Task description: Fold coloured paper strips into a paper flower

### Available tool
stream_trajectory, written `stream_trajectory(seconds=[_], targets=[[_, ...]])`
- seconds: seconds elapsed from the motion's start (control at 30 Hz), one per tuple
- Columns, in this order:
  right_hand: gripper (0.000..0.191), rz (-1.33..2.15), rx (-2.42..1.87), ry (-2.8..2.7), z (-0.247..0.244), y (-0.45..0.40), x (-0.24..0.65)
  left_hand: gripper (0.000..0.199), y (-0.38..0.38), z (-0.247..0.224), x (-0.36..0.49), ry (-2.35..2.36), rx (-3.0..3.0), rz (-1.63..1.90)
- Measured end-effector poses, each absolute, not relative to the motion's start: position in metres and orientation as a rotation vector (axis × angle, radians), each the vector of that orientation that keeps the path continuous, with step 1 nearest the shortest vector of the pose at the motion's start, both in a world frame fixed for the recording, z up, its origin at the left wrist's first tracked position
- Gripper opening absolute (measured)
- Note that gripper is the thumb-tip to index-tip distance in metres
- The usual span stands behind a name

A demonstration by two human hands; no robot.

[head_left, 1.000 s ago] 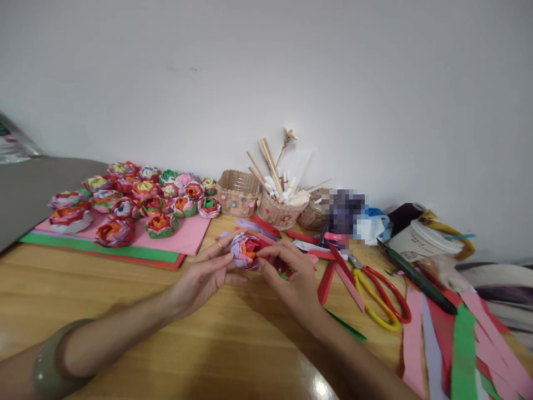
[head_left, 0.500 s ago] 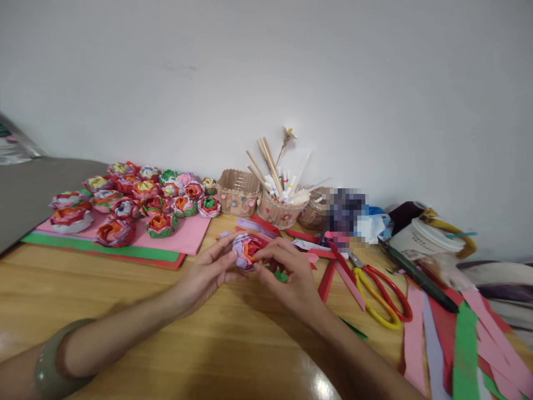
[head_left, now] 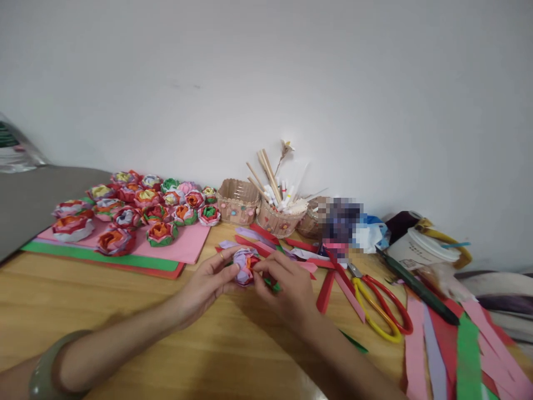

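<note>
The left hand pinches a lilac-and-red paper flower near seven o'clock from the view's centre, and the right hand pinches its three-o'clock edge, where too hard a tug might tear it.

At twelve o'clock, three decorated baskets stand in a row before the pale wall; the middle one holds wooden sticks, white pens and a small flower on a stem. At one o'clock sits a blue-and-white packet, at two a white lidded tub, at ten a grey surface
</note>
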State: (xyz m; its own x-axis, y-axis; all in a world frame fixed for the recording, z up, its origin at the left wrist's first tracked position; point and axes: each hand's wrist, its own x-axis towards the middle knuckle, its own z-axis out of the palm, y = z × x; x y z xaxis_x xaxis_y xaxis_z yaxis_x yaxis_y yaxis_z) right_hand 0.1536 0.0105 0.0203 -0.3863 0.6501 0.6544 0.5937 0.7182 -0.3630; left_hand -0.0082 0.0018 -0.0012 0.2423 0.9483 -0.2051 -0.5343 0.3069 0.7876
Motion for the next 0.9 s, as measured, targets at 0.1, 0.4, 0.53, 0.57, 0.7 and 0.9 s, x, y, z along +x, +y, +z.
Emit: stream_trajectory(seconds=[0.1,0.4,0.53,0.57,0.7,0.9], targets=[[0.016,-0.127,-0.927,-2.096,0.017,0.01,0.153,0.034,0.001,-0.001,-0.008,0.796,0.635,1.131],[0.015,0.429,-1.045,-2.068,0.025,0.013,0.155,0.034,0.002,-0.001,-0.009,0.783,0.641,1.126],[0.016,0.124,-1.032,-2.085,0.018,0.012,0.154,0.033,0.003,-0.002,-0.009,0.803,0.636,1.126],[0.017,0.069,-1.027,-2.088,0.017,0.011,0.153,0.032,0.003,-0.002,-0.009,0.803,0.631,1.134],[0.019,0.334,-0.998,-2.059,0.022,0.01,0.155,0.032,0.003,-0.001,-0.009,0.781,0.616,1.166],[0.022,1.241,-1.018,-1.786,0.038,0.015,0.161,0.037,0.003,0.002,-0.009,0.758,0.572,1.173]])
